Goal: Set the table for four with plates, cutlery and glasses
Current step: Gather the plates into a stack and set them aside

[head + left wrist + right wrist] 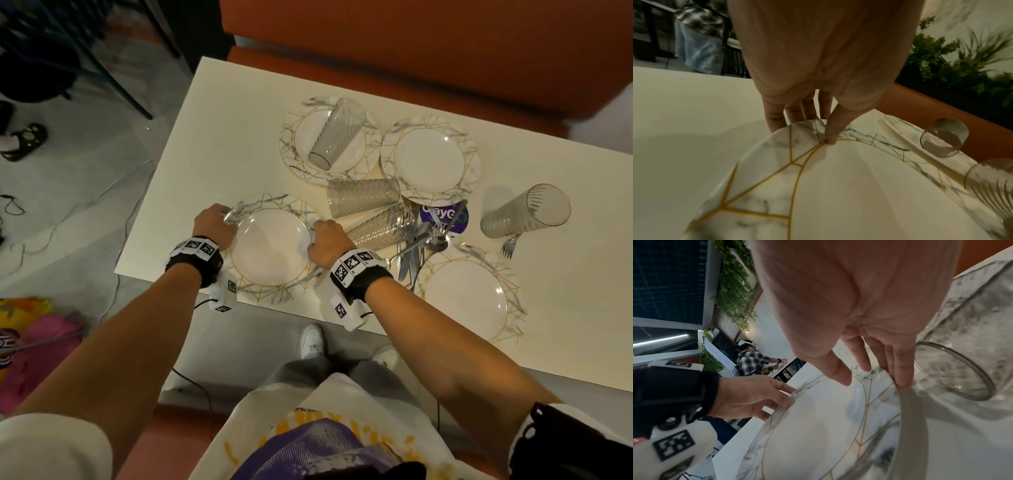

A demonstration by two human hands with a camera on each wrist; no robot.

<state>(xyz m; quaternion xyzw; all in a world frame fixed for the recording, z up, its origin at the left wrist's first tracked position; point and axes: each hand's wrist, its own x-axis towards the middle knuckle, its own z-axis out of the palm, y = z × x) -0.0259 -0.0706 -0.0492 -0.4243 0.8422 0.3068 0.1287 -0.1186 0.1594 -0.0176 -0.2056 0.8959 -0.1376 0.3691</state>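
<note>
A white plate (270, 246) with a marbled, gold-lined rim lies at the near left of the white table (212, 137). My left hand (224, 219) pinches its left rim: in the left wrist view the thumb (831, 134) sits on top of the plate (838, 186) and the fingers go under the edge. My right hand (313, 240) holds the opposite rim, with fingers (902, 373) curled at the edge of the plate (818, 426). Three more matching plates (428, 159) are spread across the table. Several ribbed glasses (337, 133) lie on their sides. Cutlery (416, 251) is piled in the middle.
One glass (383, 222) lies right beside my right hand, close to the held plate. A purple round label (445, 214) and a lone fork (510, 245) sit further right. An orange bench (411, 51) borders the far side. Cables trail on the floor to the left.
</note>
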